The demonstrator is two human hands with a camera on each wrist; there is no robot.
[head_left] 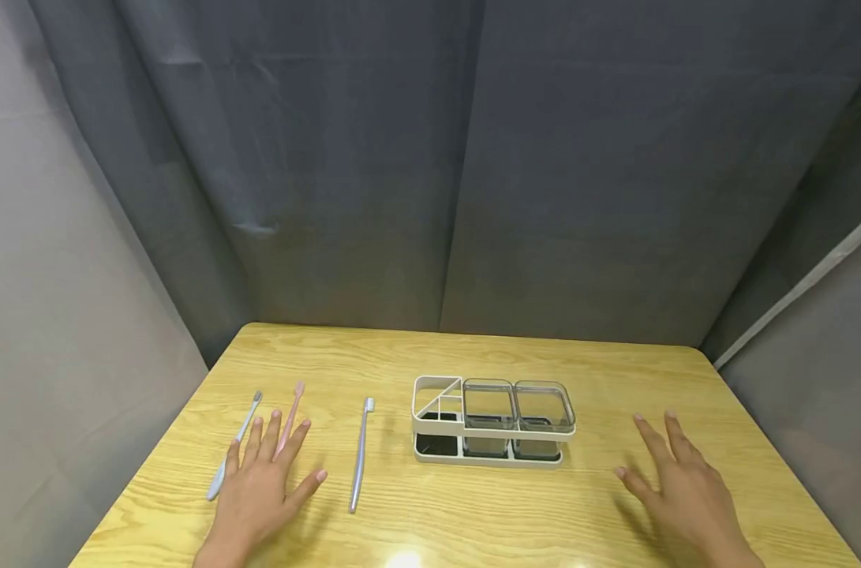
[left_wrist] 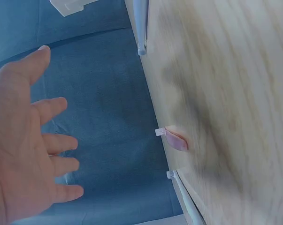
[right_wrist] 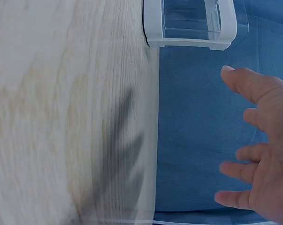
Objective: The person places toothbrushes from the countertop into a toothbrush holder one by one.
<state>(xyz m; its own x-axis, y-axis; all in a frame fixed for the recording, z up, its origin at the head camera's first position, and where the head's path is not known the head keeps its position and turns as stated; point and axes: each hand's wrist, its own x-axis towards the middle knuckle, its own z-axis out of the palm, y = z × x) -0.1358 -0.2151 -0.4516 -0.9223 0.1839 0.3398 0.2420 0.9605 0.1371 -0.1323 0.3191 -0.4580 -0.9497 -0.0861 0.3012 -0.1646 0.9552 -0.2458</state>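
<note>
Your left hand [head_left: 255,491] and right hand [head_left: 689,491] are far apart, spread and empty, with two clear cups [head_left: 544,404] already in the white rack [head_left: 439,427] at one o'clock, but three toothbrushes [head_left: 361,457] lie outside, around ten to eleven o'clock.

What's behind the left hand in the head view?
The pink toothbrush: its head and upper handle show past the left hand, which covers the handle's lower end and a patch of table; that view can't show whether anything else lies there.

Round-cornered wood-grain table [head_left: 636,379], dark grey curtain [head_left: 565,173] behind, paler cloth [head_left: 61,268] at left, bright glare [head_left: 404,560]
</note>
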